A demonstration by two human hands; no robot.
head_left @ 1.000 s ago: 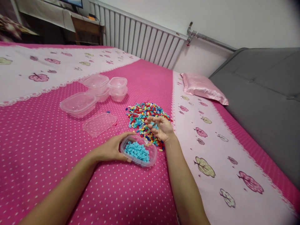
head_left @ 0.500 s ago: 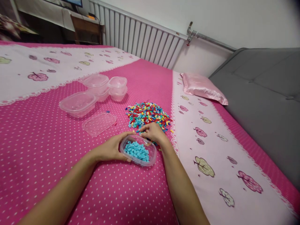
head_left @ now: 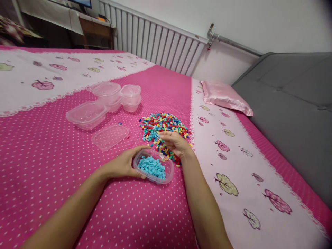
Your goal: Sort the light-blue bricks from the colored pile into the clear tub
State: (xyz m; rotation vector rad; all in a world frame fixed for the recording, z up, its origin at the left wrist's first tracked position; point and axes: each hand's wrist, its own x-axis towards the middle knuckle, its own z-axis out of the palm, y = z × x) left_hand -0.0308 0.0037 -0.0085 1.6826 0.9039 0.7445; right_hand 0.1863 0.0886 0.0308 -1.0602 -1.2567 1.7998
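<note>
My left hand (head_left: 124, 163) grips the near-left end of a small clear plastic container (head_left: 169, 173), thumb along the near side and fingers round the far one. Light blue building bricks (head_left: 151, 166) lie in it, and the container tilts a little toward me. Beyond it, a heap of mixed small bricks (head_left: 166, 123) in red, yellow, blue, green and white spreads on the bedspread. Over the near part of this heap hovers my right hand (head_left: 175, 142), its fingertips drawn together at the bricks. Whatever they pinch is too small to make out.
A clear lid (head_left: 110, 137) lies flat left of the heap, with a dark blue brick (head_left: 119, 123) beside it. Farther left stand a lidded container (head_left: 86, 117) and stacked clear containers (head_left: 106, 90). A pink pillow (head_left: 225, 98) rests near the grey headboard (head_left: 290, 90).
My right hand has moved from the container's far rim away over the brick heap, uncovering the heap's near part. My left hand and the container have stayed in place.
</note>
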